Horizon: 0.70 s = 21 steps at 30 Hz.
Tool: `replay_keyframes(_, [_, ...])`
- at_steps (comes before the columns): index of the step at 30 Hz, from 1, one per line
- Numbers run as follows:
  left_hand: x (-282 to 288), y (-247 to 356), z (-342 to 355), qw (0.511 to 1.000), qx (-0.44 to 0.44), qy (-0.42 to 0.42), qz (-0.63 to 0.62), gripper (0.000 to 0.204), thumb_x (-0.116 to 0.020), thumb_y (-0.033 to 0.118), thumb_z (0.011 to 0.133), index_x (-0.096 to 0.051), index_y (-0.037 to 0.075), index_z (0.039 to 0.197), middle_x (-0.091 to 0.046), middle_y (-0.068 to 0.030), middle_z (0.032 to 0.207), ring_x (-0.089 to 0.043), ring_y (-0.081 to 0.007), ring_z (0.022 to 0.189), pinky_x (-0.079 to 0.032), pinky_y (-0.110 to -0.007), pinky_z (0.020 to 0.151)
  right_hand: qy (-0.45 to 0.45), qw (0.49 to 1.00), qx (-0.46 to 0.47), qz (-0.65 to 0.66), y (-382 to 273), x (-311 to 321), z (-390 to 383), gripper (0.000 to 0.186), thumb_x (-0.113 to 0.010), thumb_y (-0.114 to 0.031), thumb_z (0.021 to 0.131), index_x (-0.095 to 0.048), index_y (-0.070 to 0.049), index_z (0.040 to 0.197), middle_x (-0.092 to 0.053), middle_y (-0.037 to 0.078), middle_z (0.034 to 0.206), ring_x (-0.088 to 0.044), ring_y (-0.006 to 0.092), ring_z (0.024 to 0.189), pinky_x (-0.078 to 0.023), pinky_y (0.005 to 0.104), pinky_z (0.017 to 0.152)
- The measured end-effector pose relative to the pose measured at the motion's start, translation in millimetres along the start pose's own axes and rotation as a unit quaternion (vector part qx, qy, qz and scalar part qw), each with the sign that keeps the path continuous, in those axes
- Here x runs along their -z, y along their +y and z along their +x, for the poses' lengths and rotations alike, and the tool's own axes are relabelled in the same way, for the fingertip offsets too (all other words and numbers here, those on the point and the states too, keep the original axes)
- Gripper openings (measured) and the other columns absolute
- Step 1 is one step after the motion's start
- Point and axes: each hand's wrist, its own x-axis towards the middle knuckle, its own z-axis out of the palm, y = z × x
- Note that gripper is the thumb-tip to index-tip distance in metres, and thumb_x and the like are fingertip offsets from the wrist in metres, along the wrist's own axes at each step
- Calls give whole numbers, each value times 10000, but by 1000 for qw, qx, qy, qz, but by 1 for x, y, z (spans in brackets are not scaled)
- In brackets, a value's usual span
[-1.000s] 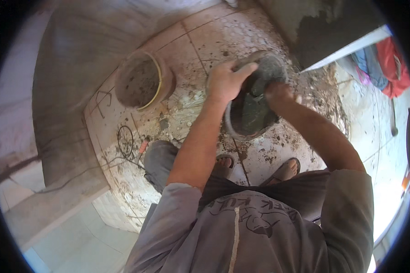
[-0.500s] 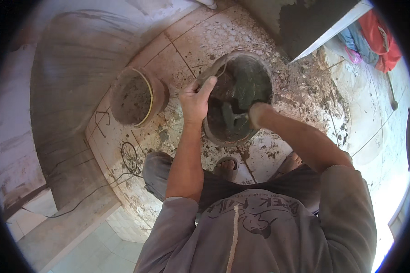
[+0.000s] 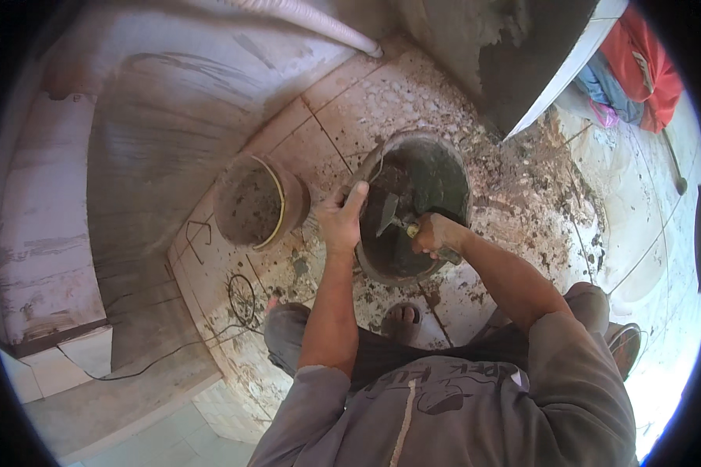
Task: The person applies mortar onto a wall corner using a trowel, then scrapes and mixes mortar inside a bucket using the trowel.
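We count two bare hands at one wide, round, dark bucket (image 3: 469, 191), which stands on the dirty pale tiled floor (image 3: 518, 253) in front of the person's feet and holds a dark wet mix. The left hand (image 3: 339, 222) pinches the near-left part of its rim, thumb on top; its fingers are mostly hidden, curled beneath. The right hand (image 3: 436, 235) is closed around the handle of one small trowel with a grey metal blade (image 3: 388, 214), over the bucket's mouth; we cannot tell whether the blade touches the mix, and the palm covers most of the handle. To the left we see a second round bucket with a yellowish rim (image 3: 294, 204), one thin bent metal rod (image 3: 209, 232) and one dark wire ring (image 3: 254, 300). One sandalled foot (image 3: 403, 314) shows clearly. At the right, a brownish round container (image 3: 625, 346) is partly hidden by the sleeve, and a red cloth bundle (image 3: 639, 70) lies near the view's dark edge
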Motion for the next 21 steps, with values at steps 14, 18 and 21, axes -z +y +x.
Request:
replay_keyframes(14, [-2, 16, 28, 991, 14, -70, 113, 392, -760, 360, 792, -701, -26, 819, -600, 8, 701, -498, -80, 646, -403, -251, 602, 70, 988, -33, 134, 7, 51, -78, 391, -700, -162, 675, -622, 36, 1003, -622, 84, 662, -614, 159, 547, -482, 293, 478])
replay_keyframes(18, [6, 10, 40, 995, 13, 24, 94, 490, -750, 419, 782, -698, -62, 863, -624, -26, 750, -528, -109, 699, -420, -266, 660, 67, 991, -35, 113, -7, 68, -114, 385, -700, -168, 681, -632, 19, 1011, -623, 78, 663, -623, 160, 581, -497, 299, 518])
replay_keyframes(21, [10, -16, 55, 979, -65, 113, 156, 535, -723, 451, 804, -680, -78, 867, -601, -34, 751, -513, -125, 726, -414, -281, 695, 102, 984, -34, 142, 6, 68, -132, 339, -700, -165, 680, -643, 7, 967, -622, 76, 660, -616, 165, 582, -489, 317, 524])
